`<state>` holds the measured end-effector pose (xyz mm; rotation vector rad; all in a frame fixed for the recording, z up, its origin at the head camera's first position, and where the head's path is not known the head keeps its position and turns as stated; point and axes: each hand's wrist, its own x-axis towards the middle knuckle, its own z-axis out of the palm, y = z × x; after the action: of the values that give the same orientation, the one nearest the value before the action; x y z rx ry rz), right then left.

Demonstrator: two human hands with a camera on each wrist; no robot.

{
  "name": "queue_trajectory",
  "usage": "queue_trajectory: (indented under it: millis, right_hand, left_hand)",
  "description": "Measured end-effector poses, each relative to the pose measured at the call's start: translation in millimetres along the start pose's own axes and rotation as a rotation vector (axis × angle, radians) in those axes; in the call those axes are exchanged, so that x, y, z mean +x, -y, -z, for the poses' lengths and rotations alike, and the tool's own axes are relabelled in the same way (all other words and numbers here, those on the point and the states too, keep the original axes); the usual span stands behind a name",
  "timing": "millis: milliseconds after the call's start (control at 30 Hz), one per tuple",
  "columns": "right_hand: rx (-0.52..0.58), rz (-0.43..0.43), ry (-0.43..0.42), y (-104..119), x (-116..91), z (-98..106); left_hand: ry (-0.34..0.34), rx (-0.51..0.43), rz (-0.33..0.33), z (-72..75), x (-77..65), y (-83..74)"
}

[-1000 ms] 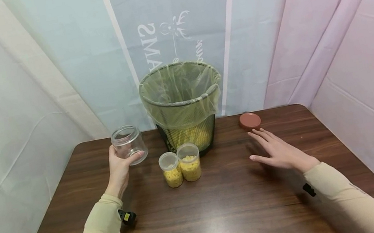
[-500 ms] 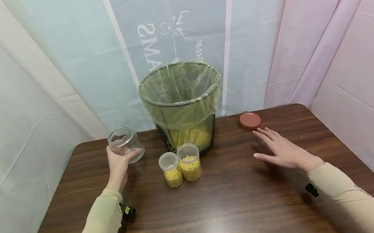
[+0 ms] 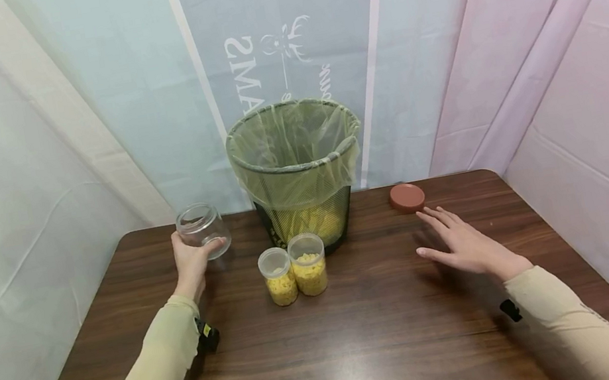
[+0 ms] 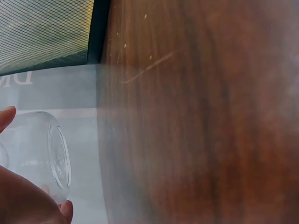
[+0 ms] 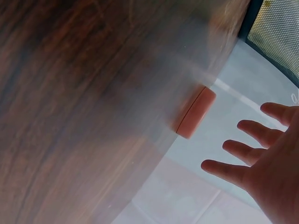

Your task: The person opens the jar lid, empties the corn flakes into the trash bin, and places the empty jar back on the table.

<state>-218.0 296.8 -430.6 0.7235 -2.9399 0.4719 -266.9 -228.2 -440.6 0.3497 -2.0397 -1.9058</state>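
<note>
My left hand grips a clear, wide-mouthed jar at the back left, thumb on the near side and fingers round the other. The jar has no lid on and looks empty; in the left wrist view its round base faces the tabletop. A reddish-brown round lid lies flat near the back edge on the right. Just in front of it hovers my right hand, fingers spread and holding nothing. In the right wrist view its fingertips are apart from the lid.
A mesh waste bin with a translucent yellowish liner stands at the back middle, yellow stuff at its bottom. Before it stand a smaller jar and a larger jar, both partly filled with yellow bits. Fabric curtains enclose the wooden table.
My left hand has carried the jar a little left and back, and the jar's tilt has changed slightly. My right hand has drifted slightly to the right.
</note>
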Motion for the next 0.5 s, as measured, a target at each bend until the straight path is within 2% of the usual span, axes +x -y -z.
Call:
queue_trajectory:
  millis: [267, 500]
  right_hand:
    - [0.012, -0.010, -0.017, -2, -4, 0]
    - [0.018, -0.026, 0.007, -3, -8, -1]
  left_hand:
    - [-0.030, 0.021, 0.008, 0.1, 12.3, 5.5]
    - [-0.027, 0.034, 0.056, 0.5, 19.4, 9.7]
